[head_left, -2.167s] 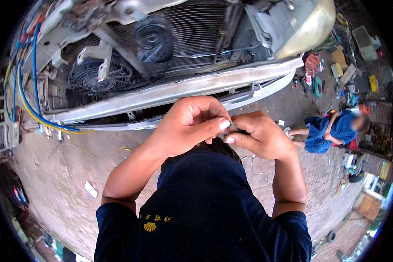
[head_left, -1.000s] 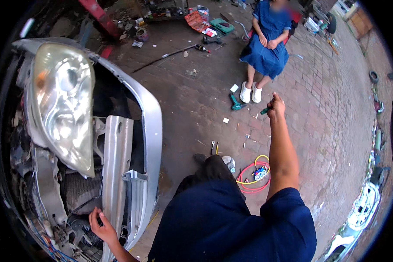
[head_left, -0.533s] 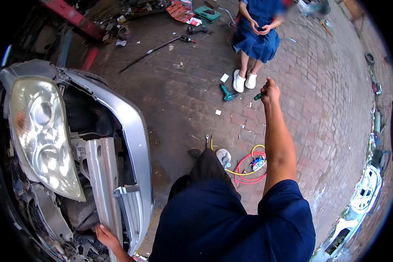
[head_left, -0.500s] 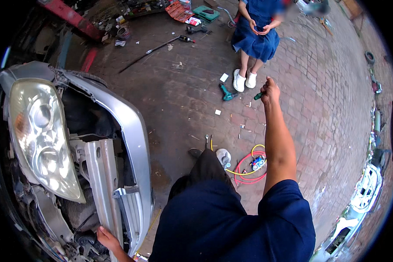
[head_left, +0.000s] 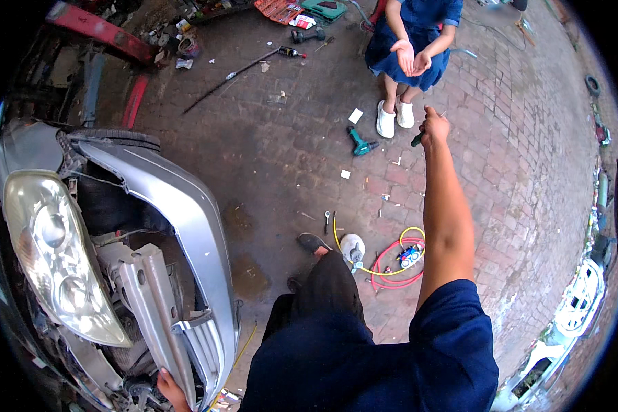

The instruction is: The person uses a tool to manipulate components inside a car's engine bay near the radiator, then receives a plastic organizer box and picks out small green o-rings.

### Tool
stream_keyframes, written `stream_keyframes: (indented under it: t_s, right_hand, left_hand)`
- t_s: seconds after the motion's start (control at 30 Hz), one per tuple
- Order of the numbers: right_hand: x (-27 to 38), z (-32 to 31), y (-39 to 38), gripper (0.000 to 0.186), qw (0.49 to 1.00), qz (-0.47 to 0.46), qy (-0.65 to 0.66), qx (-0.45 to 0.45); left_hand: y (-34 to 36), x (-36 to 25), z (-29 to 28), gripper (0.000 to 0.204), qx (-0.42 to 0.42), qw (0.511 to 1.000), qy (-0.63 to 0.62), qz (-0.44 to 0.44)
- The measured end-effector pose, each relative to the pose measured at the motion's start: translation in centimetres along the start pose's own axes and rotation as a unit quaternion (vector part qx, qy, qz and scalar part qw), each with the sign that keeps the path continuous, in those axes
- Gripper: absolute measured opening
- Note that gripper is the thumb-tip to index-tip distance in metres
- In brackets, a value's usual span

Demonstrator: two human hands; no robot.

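Navy cloth of the shirt (head_left: 364,371) filled the lower edge. Beside it, the left hand (head_left: 172,390), partly cut off, lay at the silver beam (head_left: 149,292); how tightly it gripped I could not tell. Just right of the beam, the bumper (head_left: 189,216) curved round, a hard edge on that side, with the headlight (head_left: 58,257) across from it. The right hand (head_left: 435,129), far out on a straight arm, was wrapped round a green-handled tool (head_left: 417,140). Holding that out toward the seated person (head_left: 422,17) seemed the step in hand; moving on likely called for a firm grip. Brick paving (head_left: 285,168) gave swinging room between bumper and arm, the coiled hoses (head_left: 383,283) lying near the elbow's inner side. Farther off, the green drill (head_left: 359,143) lay near the white shoes (head_left: 385,120), and the seated person's palms were turned up
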State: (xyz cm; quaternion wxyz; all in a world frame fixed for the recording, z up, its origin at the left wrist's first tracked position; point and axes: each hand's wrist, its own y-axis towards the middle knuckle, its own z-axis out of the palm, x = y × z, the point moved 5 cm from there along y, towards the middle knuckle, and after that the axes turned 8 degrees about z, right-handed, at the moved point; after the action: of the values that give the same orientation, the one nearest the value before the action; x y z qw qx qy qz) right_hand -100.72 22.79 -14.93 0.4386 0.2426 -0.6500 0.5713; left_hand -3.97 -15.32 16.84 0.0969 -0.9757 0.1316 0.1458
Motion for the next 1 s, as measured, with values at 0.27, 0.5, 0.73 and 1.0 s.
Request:
stream_keyframes:
  t_s: [0.27,0.5,0.73,1.0]
  right_hand:
    - [0.0,0.5,10.5,0.038,0.91,-0.168,-0.342,-0.165]
    - [0.3,0.4,16.2,0.032,0.9,-0.186,-0.381,-0.102]
    - [-2.0,-5.9,13.8,0.028,0.936,-0.191,-0.252,-0.157]
    - [-30.5,-16.4,-12.3,0.027,0.803,0.389,-0.351,0.285]
  left_hand:
    - [0.8,3.3,0.6,0.062,0.027,0.994,-0.096,-0.034]
    - [1.7,5.0,0.2,0.064,-0.004,0.996,-0.062,-0.064]
    - [0.9,5.2,-0.5,0.052,-0.039,0.996,0.019,-0.076]
    - [-4.0,7.6,0.4,0.044,-0.12,0.986,0.056,-0.097]
